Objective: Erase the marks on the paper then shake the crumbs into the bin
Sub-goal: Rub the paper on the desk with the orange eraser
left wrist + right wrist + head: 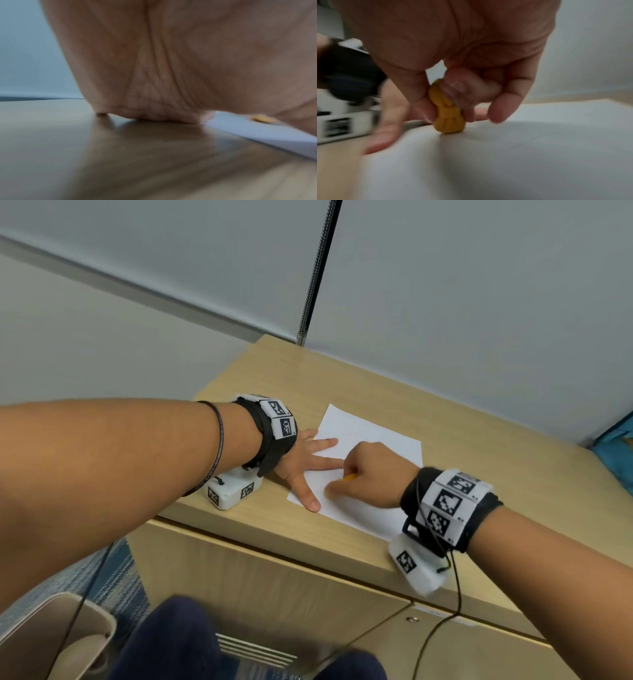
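Note:
A white sheet of paper (pixel 370 446) lies on the wooden cabinet top (pixel 479 460). My left hand (pixel 308 460) lies flat with spread fingers on the sheet's left edge, holding it down. My right hand (pixel 370 474) pinches a small orange figure-shaped eraser (pixel 447 115) between thumb and fingers, its base pressed on the paper (pixel 522 148). From the head view only a sliver of the eraser (pixel 349 477) shows. In the left wrist view my palm (pixel 171 67) fills the frame, with the paper edge (pixel 257 132) and the eraser (pixel 260 119) beyond. Faint pencil marks are barely visible.
A beige bin (pixel 51 638) stands on the floor at lower left, below the cabinet's front edge. Grey partition walls (pixel 479 302) close the back. A teal object (pixel 616 453) sits at the far right. My knees (pixel 178 642) are under the cabinet front.

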`<action>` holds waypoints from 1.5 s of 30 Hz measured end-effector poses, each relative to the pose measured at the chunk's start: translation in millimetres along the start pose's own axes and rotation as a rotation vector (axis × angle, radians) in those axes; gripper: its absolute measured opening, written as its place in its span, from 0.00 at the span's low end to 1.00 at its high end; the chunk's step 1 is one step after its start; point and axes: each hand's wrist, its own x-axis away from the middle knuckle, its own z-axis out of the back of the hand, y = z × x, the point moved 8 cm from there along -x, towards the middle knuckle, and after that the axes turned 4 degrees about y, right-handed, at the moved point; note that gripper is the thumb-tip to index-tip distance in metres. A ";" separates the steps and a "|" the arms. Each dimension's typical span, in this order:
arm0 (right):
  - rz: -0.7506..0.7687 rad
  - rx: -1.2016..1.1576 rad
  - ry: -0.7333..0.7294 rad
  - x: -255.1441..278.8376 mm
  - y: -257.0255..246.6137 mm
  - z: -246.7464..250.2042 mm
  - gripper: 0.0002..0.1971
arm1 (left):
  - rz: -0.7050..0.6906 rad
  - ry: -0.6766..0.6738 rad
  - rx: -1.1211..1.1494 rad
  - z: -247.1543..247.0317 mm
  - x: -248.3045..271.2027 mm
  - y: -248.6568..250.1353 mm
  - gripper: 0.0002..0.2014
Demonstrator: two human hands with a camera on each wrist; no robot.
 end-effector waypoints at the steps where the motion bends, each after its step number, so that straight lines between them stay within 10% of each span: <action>1: -0.037 0.022 0.023 -5.4 9.2 7.9 0.20 | -0.003 0.001 -0.003 1.3 0.6 1.1 0.54; 45: -0.096 0.008 0.034 -14.1 13.0 19.7 0.18 | -0.001 0.004 0.003 -1.4 -3.5 -0.9 0.56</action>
